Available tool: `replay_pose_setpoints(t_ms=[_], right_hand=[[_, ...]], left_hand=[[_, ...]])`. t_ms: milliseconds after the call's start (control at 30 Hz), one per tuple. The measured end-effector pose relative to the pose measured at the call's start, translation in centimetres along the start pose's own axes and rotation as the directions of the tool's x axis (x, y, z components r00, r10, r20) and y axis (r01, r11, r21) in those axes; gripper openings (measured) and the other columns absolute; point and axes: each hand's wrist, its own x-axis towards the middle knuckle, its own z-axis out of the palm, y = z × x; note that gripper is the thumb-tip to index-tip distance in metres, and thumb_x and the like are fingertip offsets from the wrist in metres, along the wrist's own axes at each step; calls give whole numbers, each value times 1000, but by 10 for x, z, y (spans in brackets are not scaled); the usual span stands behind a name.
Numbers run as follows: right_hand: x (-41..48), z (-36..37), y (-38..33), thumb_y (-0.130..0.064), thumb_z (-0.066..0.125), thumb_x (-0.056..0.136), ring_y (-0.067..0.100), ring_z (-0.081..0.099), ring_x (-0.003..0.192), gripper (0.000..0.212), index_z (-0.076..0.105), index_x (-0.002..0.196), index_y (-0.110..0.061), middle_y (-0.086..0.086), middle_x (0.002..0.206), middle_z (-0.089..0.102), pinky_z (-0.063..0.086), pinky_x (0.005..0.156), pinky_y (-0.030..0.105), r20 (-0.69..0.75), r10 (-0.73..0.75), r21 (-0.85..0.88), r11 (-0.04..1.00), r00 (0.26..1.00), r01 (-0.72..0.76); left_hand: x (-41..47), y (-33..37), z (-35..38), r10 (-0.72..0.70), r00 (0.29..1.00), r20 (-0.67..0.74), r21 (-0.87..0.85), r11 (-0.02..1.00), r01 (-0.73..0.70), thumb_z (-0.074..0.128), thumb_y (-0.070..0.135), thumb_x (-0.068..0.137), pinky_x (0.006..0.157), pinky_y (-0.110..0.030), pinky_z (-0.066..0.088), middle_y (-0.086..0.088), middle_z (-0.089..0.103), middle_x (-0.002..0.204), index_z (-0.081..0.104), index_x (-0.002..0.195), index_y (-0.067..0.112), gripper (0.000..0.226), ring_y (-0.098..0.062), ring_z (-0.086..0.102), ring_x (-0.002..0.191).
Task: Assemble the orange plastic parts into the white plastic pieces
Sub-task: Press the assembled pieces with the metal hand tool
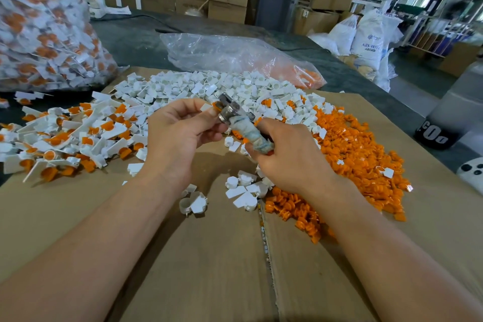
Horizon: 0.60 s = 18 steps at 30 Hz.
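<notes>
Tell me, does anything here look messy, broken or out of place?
Nothing looks broken, but the piles are mixed: stray white pieces lie on the orange heap, and a few orange parts sit among the white pile. The tool's handle, gripped by the right hand, is wrapped in grubby, worn cloth or tape.

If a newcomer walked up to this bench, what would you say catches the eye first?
The bright heap of orange parts sprawling over the cardboard on the right, beside the heap of white pieces at the back. At the centre, the right hand grips a wrapped metal tool while the left hand pinches a small piece at its head. A big clear bag of assembled pieces looms at far left.
</notes>
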Motion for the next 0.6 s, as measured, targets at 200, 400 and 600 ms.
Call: replay_pose_setpoints(t_ms=[200,400,600], right_hand=[[6,-15,23,-37,64,81,5,45,62,22,54,90,-19,-14,69,47,32,49,12,-189,146,57,989,971,-137],[11,-23,58,-50,65,77,17,48,81,38,56,94,-17,-4,83,50,27,53,27,-189,320,-125,930,929,-345],[14,-21,79,-50,72,70,23,52,92,61,58,110,-7,10,110,59,33,68,28,-72,430,-192,879,900,-436]], left_hand=[[3,-2,-2,-78,996,-38,22,997,79,61,-5,82,46,-17,48,-1,64,53,61,76,5,12,-16,67,54],[3,-4,-4,-150,988,-39,60,987,152,61,-3,83,45,-18,49,-10,68,65,64,80,5,9,-17,68,56],[8,2,-9,-229,970,-80,-149,965,215,54,4,91,46,-16,51,-11,71,66,57,88,2,5,-16,70,60]])
